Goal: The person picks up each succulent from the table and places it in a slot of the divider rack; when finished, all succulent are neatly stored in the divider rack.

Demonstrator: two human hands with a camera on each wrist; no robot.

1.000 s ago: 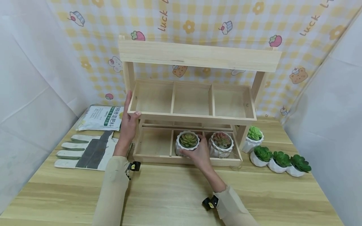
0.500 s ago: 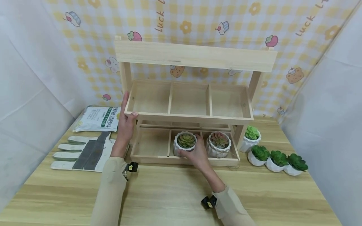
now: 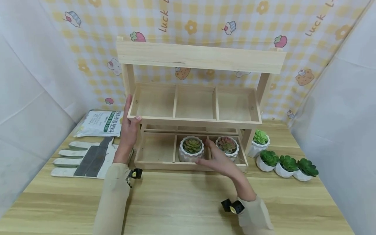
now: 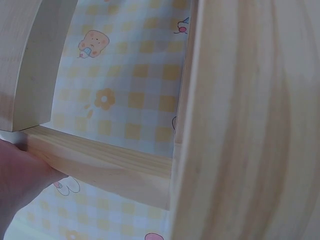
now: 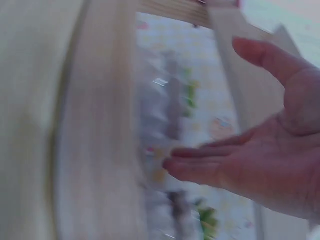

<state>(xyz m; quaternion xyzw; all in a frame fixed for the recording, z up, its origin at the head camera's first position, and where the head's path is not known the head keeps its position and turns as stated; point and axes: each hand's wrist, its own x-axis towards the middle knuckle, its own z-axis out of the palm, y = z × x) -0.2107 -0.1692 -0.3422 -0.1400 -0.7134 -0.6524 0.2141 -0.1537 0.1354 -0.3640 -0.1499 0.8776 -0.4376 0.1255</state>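
A two-tier wooden plant stand [image 3: 194,122] has trays split into three compartments. My left hand [image 3: 128,133] holds the upper tray's left front corner, thumb at the front and fingers along the side. In the lower tray's middle compartment sits a white pot with a green succulent [image 3: 191,153]. My right hand [image 3: 221,160] is just right of that pot, thumb and fingers spread, holding nothing. Behind its fingers, the right compartment holds a white pot with a reddish succulent [image 3: 227,144], partly hidden. The right wrist view is blurred but shows the right hand [image 5: 260,165] with extended fingers.
Right of the stand are a light green potted succulent [image 3: 259,143] and several smaller dark green ones [image 3: 288,166]. On the left lie a white and grey work glove [image 3: 88,160] and a printed bag [image 3: 100,123]. A checked cloth [image 3: 191,16] hangs behind.
My right hand has let go of the green succulent's pot and drawn back to the right, its fingers spreading. My left hand stays on the stand. The head view has shifted slightly.
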